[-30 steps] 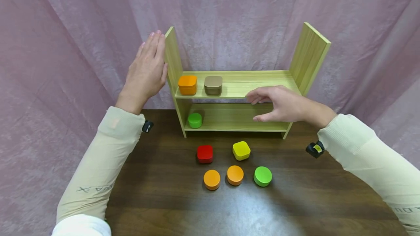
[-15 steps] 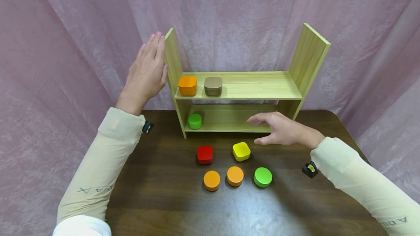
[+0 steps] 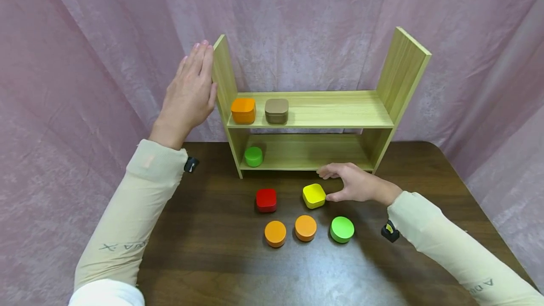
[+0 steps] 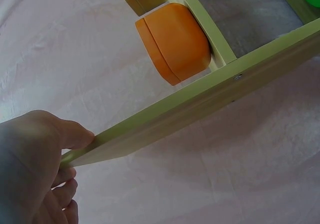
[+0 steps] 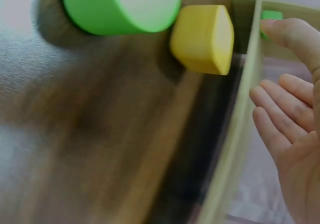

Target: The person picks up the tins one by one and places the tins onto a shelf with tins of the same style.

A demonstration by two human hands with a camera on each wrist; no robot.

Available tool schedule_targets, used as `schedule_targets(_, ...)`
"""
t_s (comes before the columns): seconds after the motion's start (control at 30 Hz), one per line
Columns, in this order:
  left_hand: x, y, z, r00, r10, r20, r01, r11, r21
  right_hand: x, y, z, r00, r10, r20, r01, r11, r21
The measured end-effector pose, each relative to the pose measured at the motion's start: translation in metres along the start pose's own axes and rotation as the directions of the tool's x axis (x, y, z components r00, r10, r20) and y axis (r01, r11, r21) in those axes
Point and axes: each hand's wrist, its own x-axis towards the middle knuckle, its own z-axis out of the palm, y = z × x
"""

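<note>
My left hand (image 3: 189, 89) is at the top of the wooden shelf's left side panel (image 3: 224, 72). In the left wrist view, the thumb and fingers (image 4: 71, 194) lie on either side of the panel edge. Low over the table, my right hand (image 3: 348, 182) has thumb and fingers spread, holding nothing. A yellow rounded-square box (image 3: 314, 195) stands right by its thumb tip. Near this box are a red rounded-square box (image 3: 266, 200), two orange round boxes (image 3: 275, 233) and a green round box (image 3: 342, 229).
On the upper board (image 3: 335, 107) stand an orange square box (image 3: 243, 110) and a brown one (image 3: 276, 111). Another green round box (image 3: 253, 156) sits at the lower board's left end. A pink curtain (image 3: 306, 22) hangs behind the dark wooden table (image 3: 204, 259).
My right hand has come down from in front of the upper board to beside the yellow box, its fingers still apart. The left hand and the boxes have stayed put.
</note>
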Motion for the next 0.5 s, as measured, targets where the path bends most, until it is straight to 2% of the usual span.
schedule_targets(0.5,0.001,0.0,0.001,1.0,-0.005,-0.004,0.005,1.0,-0.004,0.001,0.037,0.042,0.999,0.01,-0.031,-0.008,0.998,0.062)
